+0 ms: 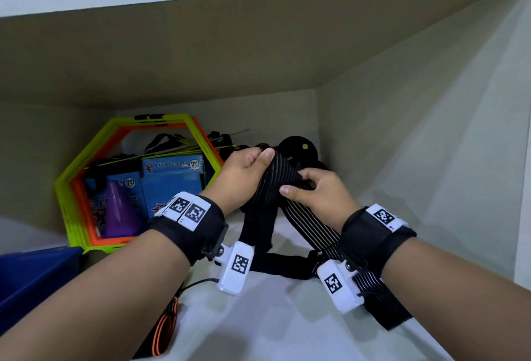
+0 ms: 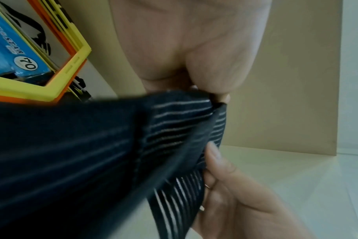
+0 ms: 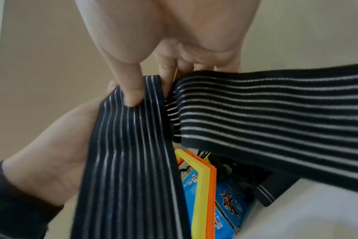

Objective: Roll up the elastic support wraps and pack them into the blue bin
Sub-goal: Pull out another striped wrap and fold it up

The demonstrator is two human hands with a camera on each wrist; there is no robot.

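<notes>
- The wrap, a black band with thin white stripes, is held up over the shelf at the middle of the head view, its end folded over between the two hands.
- The left hand pinches the folded top, thumb pressed on the cloth at about 12 o'clock of the bundle.
- The right hand grips the band just beside it, at about 4 o'clock, thumb on the striped face and fingers curled behind; the hands sit close together, both clamped on the same wrap.
- One loose tail drops to 6 o'clock under the left wrist; the other runs to 5 o'clock beneath the right wrist and lies flat on the shelf.
- The bin, blue, shows only as a corner at 8 o'clock, well apart from the wrap.
- Behind, at 10 o'clock, a yellow and orange hexagon frame leans around blue boxes and a purple cone.
- The band looks light, limp and stretchy, likely to spring loose or twist if slack.
- It is probably best held flat across its full width at the folded end, with the tail kept taut while rolling.
</notes>
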